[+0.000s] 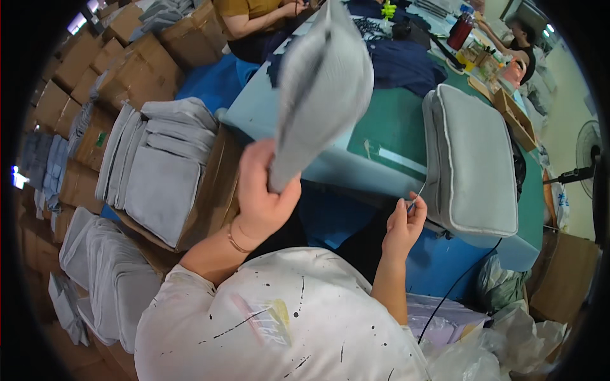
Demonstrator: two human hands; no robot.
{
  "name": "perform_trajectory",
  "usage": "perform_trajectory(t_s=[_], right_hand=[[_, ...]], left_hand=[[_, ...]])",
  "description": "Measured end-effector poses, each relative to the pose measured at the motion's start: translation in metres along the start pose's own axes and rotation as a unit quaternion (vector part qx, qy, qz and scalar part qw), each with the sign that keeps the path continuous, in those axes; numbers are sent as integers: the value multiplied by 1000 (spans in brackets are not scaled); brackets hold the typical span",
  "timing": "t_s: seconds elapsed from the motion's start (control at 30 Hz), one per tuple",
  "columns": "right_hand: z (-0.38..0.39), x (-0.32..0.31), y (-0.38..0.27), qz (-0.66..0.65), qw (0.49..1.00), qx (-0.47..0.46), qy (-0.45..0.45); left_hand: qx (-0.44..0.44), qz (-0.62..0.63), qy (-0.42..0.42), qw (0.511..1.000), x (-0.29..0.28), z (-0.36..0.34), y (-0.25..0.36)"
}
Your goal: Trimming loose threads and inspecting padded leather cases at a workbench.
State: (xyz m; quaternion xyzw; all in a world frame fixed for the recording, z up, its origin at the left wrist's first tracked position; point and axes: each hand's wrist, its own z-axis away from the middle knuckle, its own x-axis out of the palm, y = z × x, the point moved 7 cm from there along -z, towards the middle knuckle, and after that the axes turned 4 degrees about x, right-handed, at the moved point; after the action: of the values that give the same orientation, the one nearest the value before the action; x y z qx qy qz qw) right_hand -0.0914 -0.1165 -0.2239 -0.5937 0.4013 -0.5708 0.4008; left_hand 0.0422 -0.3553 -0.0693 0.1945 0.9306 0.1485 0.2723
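My left hand (260, 197) grips the narrow lower end of a grey padded fabric piece (318, 95), raised upright with a dark slit along it. My right hand (403, 225), lower and to the right, pinches a small thin object (413, 203), too small to name, beside the table's front edge. Just right of that hand, a grey padded case (470, 159) with piped edges lies on the green mat (387, 136) of the table.
Boxes of stacked grey pieces (162, 190) and more cartons (136, 73) fill the left. A co-worker (248, 22) sits beyond, another person (521, 51) at the far right. Dark cloth (406, 66), a red bottle (460, 32), a wooden tray (511, 117) and a fan (584, 152) are around.
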Motion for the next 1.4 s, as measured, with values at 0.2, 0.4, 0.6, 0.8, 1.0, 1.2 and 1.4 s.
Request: perform_trajectory(t_s=[0.2, 0.4, 0.6, 0.8, 1.0, 1.2, 1.4], right_hand=[[-3, 22, -6, -9, 999, 13, -32], [-12, 83, -31, -26, 987, 43, -156], [-4, 113, -51, -15, 976, 0, -215], [-8, 57, -36, -72, 994, 5, -79], [12, -5, 29, 13, 993, 114, 9], [17, -17, 31, 9, 997, 73, -13], [2, 11, 18, -20, 991, 129, 5]], left_hand=[[-66, 24, 54, 996, 3, 55, -34], [-147, 87, 124, 977, -15, 68, -54], [-100, 66, 62, 991, -12, 77, -42], [113, -72, -214, 968, 47, 43, 12], [182, -100, -300, 931, 105, 45, 5], [-50, -6, -23, 998, 15, 52, -63], [-622, 440, -37, 647, 54, 129, -158]])
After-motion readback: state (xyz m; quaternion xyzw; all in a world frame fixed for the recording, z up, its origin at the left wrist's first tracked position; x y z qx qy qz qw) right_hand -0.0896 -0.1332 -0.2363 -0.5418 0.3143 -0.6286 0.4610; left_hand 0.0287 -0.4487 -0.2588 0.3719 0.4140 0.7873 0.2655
